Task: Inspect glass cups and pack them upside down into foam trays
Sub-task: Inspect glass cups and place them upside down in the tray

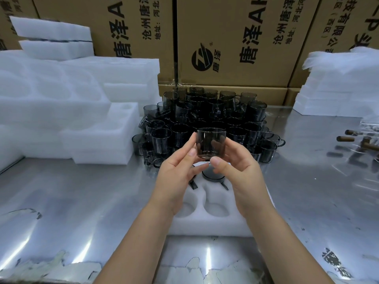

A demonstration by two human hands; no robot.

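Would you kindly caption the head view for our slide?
Left hand and right hand hold a smoky glass cup over a foam tray, cup pile behind.

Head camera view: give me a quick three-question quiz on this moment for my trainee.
1. True or false: the held cup already sits in the foam tray.
2. What holds that cup? A) one hand B) two hands C) nothing, it stands on the table
3. Fill in: the tray's two nearest wells are ____.
Key: 1 false, it is held above the tray. 2 B, left hand and right hand pinch it. 3 empty.
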